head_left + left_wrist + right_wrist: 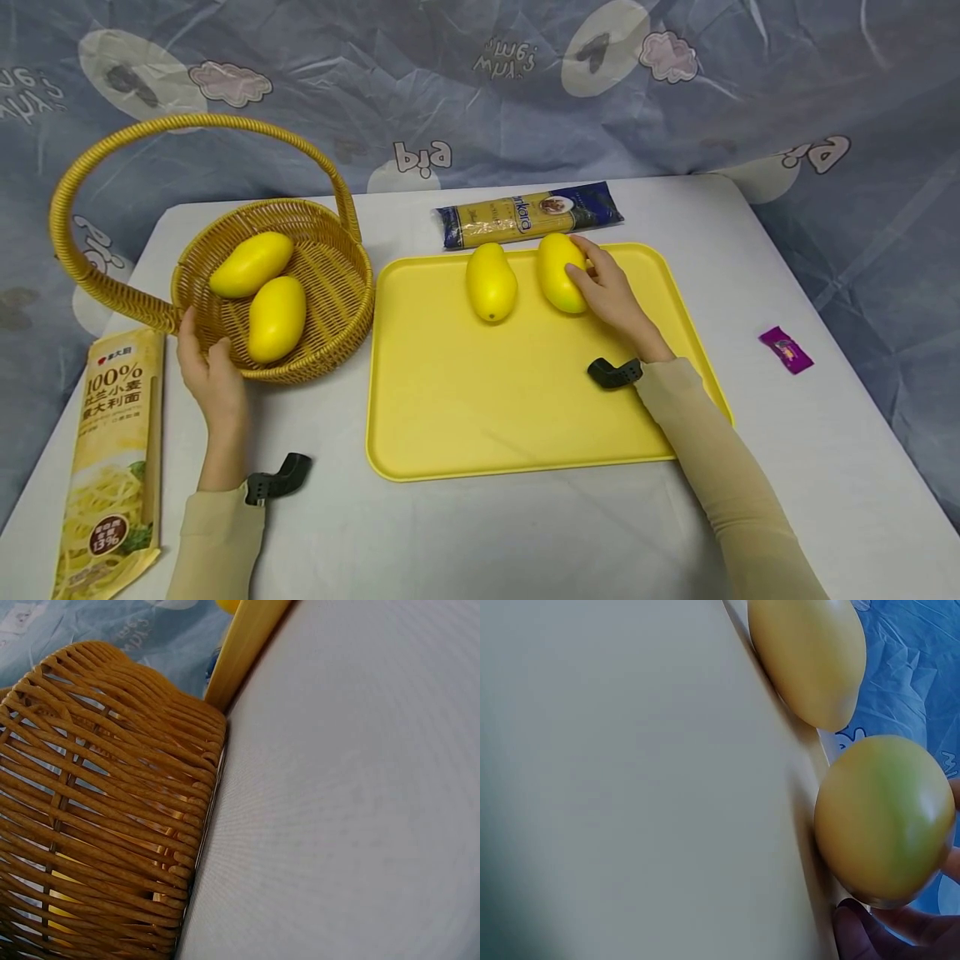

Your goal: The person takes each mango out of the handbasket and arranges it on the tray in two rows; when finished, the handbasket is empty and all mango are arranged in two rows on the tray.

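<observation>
A yellow mango [560, 273] with a greenish patch lies at the back of the yellow tray [480, 400]. My right hand [611, 296] grips it from the right side; in the right wrist view fingertips [859, 930] show under and beside the mango [885, 821]. A second mango [491, 282] lies just left of it on the tray. At the left, my left hand [213, 379] holds the near-left rim of a wicker basket [330, 350], close to the handle's base. Two mangoes, one behind [251, 265] and one in front [277, 319], lie inside this basket.
A blue-and-gold pasta packet [525, 218] lies behind the tray. Left of the basket is a long noodle packet [112, 467]. A small purple wrapped candy [786, 349] sits at the right. The tall basket handle [202, 122] arches over the basket; a patterned cloth [480, 100] hangs behind the table.
</observation>
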Demonstrator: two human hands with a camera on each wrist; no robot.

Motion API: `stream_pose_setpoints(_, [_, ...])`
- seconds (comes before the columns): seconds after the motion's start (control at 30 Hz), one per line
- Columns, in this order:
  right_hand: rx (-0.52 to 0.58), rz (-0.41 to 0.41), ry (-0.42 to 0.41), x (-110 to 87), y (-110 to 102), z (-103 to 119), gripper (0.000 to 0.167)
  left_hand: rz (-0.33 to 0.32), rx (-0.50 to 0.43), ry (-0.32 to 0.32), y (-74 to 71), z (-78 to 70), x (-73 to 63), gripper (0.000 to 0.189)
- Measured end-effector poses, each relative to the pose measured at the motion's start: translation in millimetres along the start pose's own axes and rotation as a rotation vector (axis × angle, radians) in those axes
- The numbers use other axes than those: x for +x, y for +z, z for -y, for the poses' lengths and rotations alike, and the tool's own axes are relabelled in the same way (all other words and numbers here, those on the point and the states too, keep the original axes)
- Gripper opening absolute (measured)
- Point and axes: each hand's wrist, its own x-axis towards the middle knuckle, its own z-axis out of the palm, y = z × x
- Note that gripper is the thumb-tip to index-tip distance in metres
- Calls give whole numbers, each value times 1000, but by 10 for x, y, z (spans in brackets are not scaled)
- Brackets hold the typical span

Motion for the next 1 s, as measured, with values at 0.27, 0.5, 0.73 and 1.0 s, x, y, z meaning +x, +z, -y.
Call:
stream_pose_setpoints(0.27, [-4,2,-2,15,-10,-32,54,1,-3,2,3,-2,13,53])
stream_pose_setpoints(0.5, [-6,-5,-10,12,-17,-49,55,3,6,-3,1,7,19,53])
stream_pose_setpoints(0.73, [-13,4,9,5,-36,-36,56,-2,7,-1,-6,18,33,53])
stream_pose_setpoints(1.0, [-10,2,63,-13,-116,-27,57,-2,10,0,-5,8,21,53])
